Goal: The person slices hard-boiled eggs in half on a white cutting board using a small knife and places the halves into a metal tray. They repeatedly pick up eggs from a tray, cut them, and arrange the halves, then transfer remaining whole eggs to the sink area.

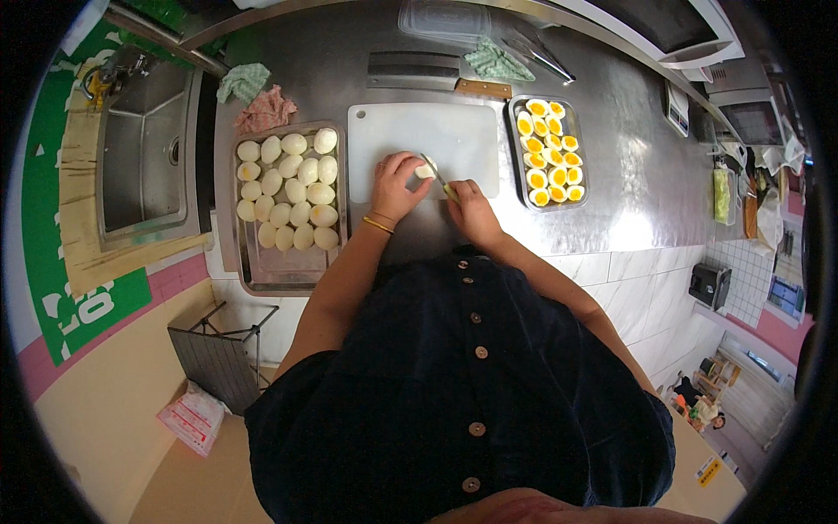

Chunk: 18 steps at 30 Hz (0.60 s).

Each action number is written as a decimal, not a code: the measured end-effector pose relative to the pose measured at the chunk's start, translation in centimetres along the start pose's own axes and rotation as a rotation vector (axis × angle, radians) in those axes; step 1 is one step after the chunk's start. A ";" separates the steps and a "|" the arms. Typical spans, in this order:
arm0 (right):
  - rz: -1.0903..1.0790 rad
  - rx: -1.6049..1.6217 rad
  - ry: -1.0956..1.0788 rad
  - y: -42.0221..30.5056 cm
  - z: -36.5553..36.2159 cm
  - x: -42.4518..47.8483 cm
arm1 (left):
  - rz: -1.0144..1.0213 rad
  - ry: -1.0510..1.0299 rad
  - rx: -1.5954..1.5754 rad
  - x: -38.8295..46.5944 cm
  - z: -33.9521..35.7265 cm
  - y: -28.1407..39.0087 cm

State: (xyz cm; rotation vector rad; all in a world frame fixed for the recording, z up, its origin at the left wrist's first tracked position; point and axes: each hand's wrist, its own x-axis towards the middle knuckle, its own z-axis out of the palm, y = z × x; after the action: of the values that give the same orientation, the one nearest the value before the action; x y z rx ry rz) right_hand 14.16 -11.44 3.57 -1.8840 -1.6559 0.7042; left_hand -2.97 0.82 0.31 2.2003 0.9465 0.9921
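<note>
On the white cutting board (458, 131), my left hand (396, 183) steadies a peeled boiled egg (425, 171) between thumb and fingers. My right hand (474, 209) grips the pale handle of a small knife (440, 174), whose blade lies across the egg's right side. How deep the blade sits cannot be made out. To the left, a metal tray (288, 278) holds several whole peeled eggs (294, 190). A smaller metal tray (512, 141) on the right carries halved eggs (552, 158), orange yolks facing up.
A cleaver (412, 69) with a wooden handle lies behind the board. Green checked cloth (494, 60), tongs (540, 57) and a clear plastic container (445, 19) sit farther back. Red cloth (267, 110) touches the left tray's back edge. A sink (147, 144) is at far left.
</note>
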 end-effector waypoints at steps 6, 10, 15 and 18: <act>0.081 0.055 0.020 -1.4 -0.8 -0.9 | -0.002 -0.005 0.002 -0.1 0.1 -0.2; 0.068 0.053 0.030 -1.2 -0.4 -0.7 | -0.013 -0.019 -0.006 -0.2 0.0 -0.2; 0.029 0.021 0.023 -0.7 0.3 0.3 | -0.021 0.004 -0.025 -0.2 -0.1 -0.1; 0.023 0.001 0.020 -0.6 0.6 0.6 | -0.010 0.029 -0.037 -0.2 0.0 -0.3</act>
State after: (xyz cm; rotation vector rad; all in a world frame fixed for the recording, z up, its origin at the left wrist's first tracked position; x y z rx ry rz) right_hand 13.36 -10.78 3.57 -1.9057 -1.6236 0.6933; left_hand -3.18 0.85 0.04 2.1543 0.9434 1.0313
